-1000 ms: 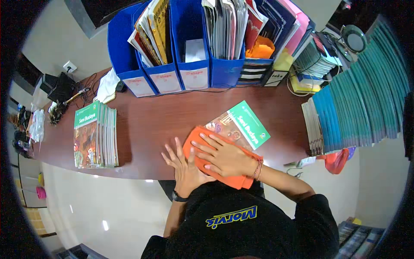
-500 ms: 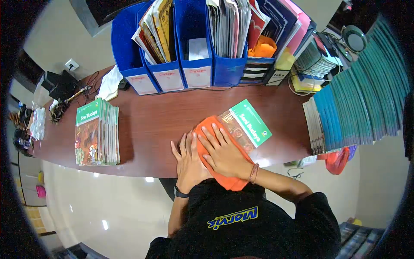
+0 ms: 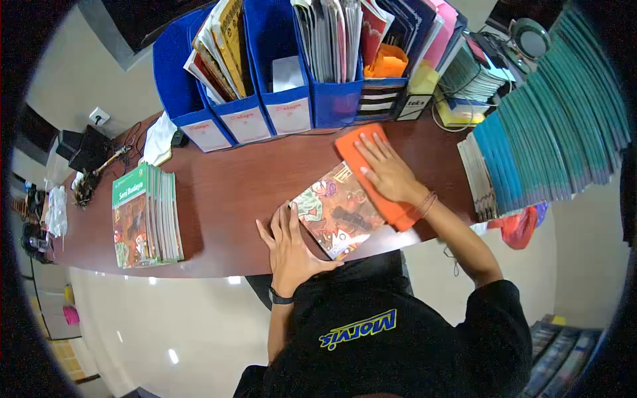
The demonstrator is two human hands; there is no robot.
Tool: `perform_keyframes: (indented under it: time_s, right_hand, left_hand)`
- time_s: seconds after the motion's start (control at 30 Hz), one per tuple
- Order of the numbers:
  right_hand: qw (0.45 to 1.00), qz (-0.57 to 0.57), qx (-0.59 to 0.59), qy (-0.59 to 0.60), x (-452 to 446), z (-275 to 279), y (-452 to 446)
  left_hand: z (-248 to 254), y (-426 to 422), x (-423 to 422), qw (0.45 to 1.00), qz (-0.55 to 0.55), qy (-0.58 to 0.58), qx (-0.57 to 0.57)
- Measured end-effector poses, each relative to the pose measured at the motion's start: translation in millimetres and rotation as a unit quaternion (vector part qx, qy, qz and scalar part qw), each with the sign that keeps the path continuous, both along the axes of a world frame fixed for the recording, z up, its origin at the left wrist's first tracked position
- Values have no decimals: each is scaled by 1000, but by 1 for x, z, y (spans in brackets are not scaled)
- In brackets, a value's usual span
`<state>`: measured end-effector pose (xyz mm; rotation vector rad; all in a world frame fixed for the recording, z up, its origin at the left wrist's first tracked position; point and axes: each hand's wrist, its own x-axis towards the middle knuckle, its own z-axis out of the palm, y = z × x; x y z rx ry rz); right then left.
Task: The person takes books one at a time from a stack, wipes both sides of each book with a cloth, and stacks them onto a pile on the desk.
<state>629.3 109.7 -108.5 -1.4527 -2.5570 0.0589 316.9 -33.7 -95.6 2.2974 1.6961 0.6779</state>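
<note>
One book (image 3: 342,215) lies slanted on the desk in front of me, its brown illustrated cover facing up. My left hand (image 3: 290,252) rests at its left edge with the fingers spread and the thumb reaching toward the near corner. On the upper right part of the cover, my right hand (image 3: 391,176) lies flat with fingers stretched over an orange cloth (image 3: 352,149). The cloth hides the book's green title band and hangs past its right side.
A stack of Seni Budaya books (image 3: 146,215) stands left on the brown desk (image 3: 232,179). Blue file holders (image 3: 338,106) line the back. A tall stack of green and blue books (image 3: 557,126) rises at the right. A white cloth (image 3: 159,139) lies back left.
My right hand has slid the orange cloth up and right across the book, uncovering the illustrated lower cover. My left hand has come off the cloth and now sits at the book's left edge.
</note>
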Motion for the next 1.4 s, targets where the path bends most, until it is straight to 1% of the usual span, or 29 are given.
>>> perform_keyframes:
  time_s: [0.07, 0.13, 0.23, 0.3, 0.4, 0.6, 0.63, 0.67, 0.7, 0.73, 0.77, 0.87, 0.9, 0.93, 0.97, 1.0, 1.07, 1.1, 1.23, 1.3, 1.33, 1.4]
  right_hand:
    - [999, -22, -23, 17, 20, 4, -4]
    - [999, -34, -24, 10, 34, 9, -17]
    - [996, -73, -51, -5, 53, 13, -55]
    - [995, -86, -53, -5, 68, 13, -81]
    - [993, -107, -51, 11, 85, 17, -108]
    - [988, -149, -6, 43, 88, 18, -112]
    - [968, -198, -30, 149, 88, 19, -114]
    - [935, -243, -54, 253, 86, 21, -116]
    - [888, -283, -77, 354, 84, 23, -117]
    - [829, -317, -98, 451, 84, 25, -117]
    - [830, -314, -93, 452, 84, 21, -115]
    - [740, -368, -105, 553, 88, -11, -103]
    - [725, -376, -110, 567, 86, -11, -101]
    - [709, -383, -114, 581, 86, -12, -99]
    - [721, -367, -132, 573, 80, -2, -100]
    - [732, -350, -150, 565, 72, 9, -101]
    - [756, -312, -184, 546, 59, 27, -96]
    - [758, -307, -184, 545, 56, 30, -91]
    - [830, -244, -100, 492, 41, 30, -80]
    - [843, -242, -66, 475, 23, 24, -59]
    - [843, -243, -68, 476, 13, 22, -46]
    - [876, -246, 39, 413, -3, 23, -32]
  left_hand:
    - [3, 1, 1, 1000, 7, 5, 10]
    - [3, 3, 0, 1000, 10, 7, 14]
    - [-1, 2, 2, 1000, 15, 22, 3]
    - [-3, 1, 1, 1000, 7, 11, 1]
    - [-4, 3, 0, 1000, -2, -8, 5]
    - [1, 2, -4, 1000, -14, 7, 5]
    - [3, 1, -7, 999, -20, -28, 0]
    - [6, -1, -9, 998, -27, -63, -6]
    - [9, -1, -10, 995, -33, -98, -12]
    - [11, 2, -9, 990, -40, -133, -16]
    - [13, 6, -5, 990, -41, -133, -10]
    - [18, 21, 19, 997, 3, -73, 21]
    - [20, 25, 29, 998, 19, -54, 29]
    - [22, 28, 44, 998, -5, -54, 22]
    - [24, 30, 59, 998, -30, -55, 16]
    - [17, 29, 72, 998, -26, -55, 16]
    - [2, 31, 91, 999, -43, 7, 5]
    - [-1, 32, 93, 999, -38, 6, 8]
    - [-5, 35, 96, 996, -55, 66, 1]
    - [-8, 38, 95, 997, -47, 61, 6]
    - [-10, 39, 95, 997, -45, 55, 12]
    - [-13, 34, 97, 998, -47, 45, 18]
